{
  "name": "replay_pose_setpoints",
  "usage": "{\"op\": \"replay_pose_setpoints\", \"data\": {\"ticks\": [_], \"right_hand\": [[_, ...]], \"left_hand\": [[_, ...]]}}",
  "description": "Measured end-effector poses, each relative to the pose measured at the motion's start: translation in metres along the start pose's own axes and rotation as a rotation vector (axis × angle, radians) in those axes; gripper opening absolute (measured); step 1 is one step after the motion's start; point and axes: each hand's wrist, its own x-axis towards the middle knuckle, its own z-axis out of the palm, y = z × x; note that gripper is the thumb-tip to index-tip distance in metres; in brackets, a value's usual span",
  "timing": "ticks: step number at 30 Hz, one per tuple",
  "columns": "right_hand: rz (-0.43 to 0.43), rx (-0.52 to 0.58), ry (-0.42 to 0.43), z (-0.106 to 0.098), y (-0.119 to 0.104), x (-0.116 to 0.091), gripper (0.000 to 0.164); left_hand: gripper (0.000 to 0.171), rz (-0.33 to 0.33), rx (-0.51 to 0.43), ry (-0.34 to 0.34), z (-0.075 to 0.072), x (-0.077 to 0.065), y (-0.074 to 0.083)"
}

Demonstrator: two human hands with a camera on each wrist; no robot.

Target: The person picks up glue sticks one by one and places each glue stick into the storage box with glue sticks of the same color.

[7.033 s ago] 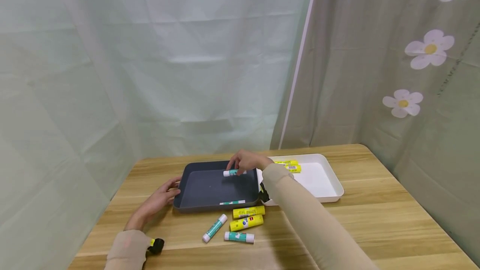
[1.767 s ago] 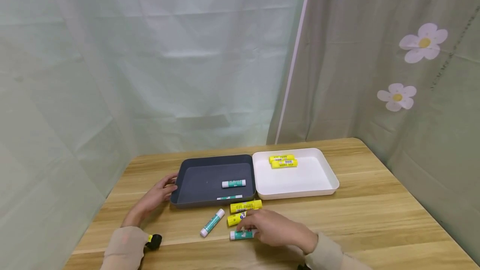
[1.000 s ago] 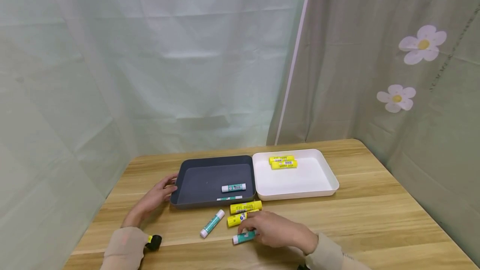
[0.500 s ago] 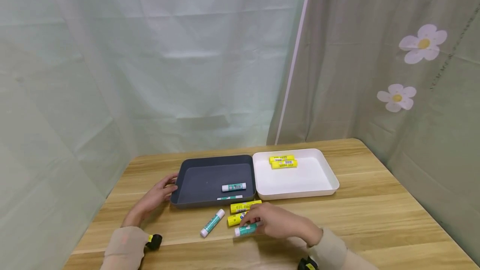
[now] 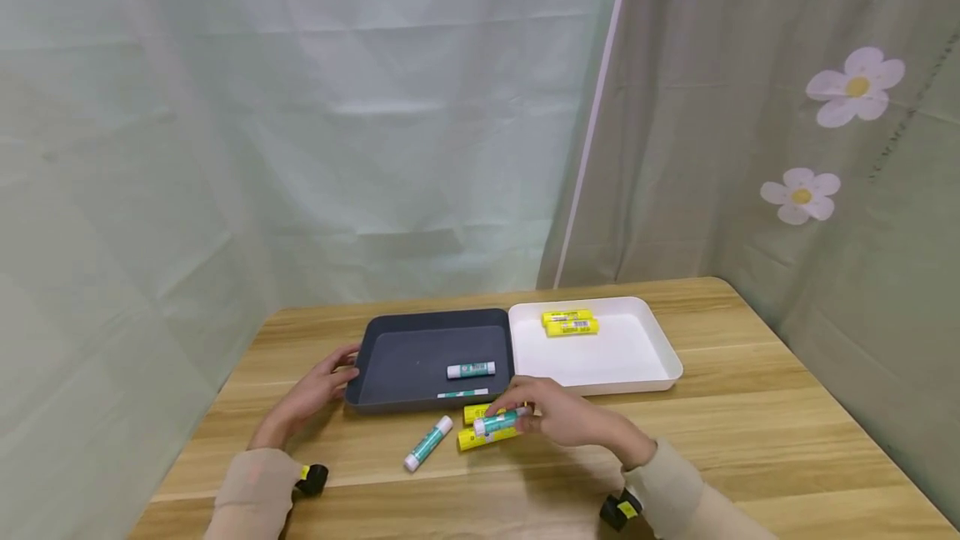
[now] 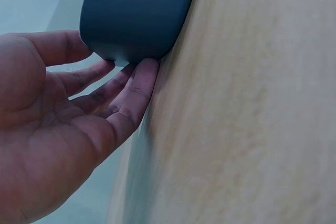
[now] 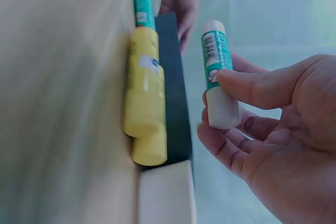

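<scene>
A green-and-white glue stick (image 7: 216, 61) is pinched between the thumb and fingers of my right hand (image 5: 558, 415). In the head view it hangs over two yellow glue sticks (image 5: 480, 441) lying in front of the dark grey tray (image 5: 390, 403). My left hand (image 5: 318, 390) touches that tray's left end; the left wrist view has its extended fingertips (image 6: 144, 72) against the tray's outer wall. Inside the grey tray lie two green-and-white glue sticks, one (image 5: 471, 370) in plain sight, the other (image 5: 462, 393) partly hidden by the front wall. Another green glue stick (image 5: 428, 443) lies slantwise on the table.
The white tray (image 5: 630, 369) stands against the grey tray's right side, with two yellow glue sticks (image 5: 572, 327) near its back wall. Both trays sit on a wooden table (image 5: 765, 423). Curtains (image 5: 420, 123) hang behind the table.
A green glue stick has gone from my right hand into the grey tray. My right hand has since picked another off the table and raised it toward the trays. My left hand stays put.
</scene>
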Motion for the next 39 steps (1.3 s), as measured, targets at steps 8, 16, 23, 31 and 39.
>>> {"op": "replay_pose_setpoints", "data": {"ticks": [8,16,23,31,39], "right_hand": [[0.014,0.019,0.025,-0.028,0.002,0.020,0.037],[0.063,0.104,0.014,-0.056,0.011,0.047,0.032],[0.112,0.169,0.007,-0.068,0.019,0.073,0.033],[0.157,0.213,0.037,-0.073,0.026,0.093,0.032],[0.177,0.245,0.067,-0.078,0.028,0.111,0.033]], "left_hand": [[0.059,0.015,0.020,-0.011,-0.001,-0.001,0.001],[0.058,0.003,0.012,-0.002,0.000,0.000,0.000],[0.058,0.010,0.017,0.003,0.000,-0.001,-0.001],[0.059,0.015,0.008,-0.004,0.003,0.000,0.000],[0.060,0.032,0.001,-0.005,0.001,-0.001,0.000]]}}
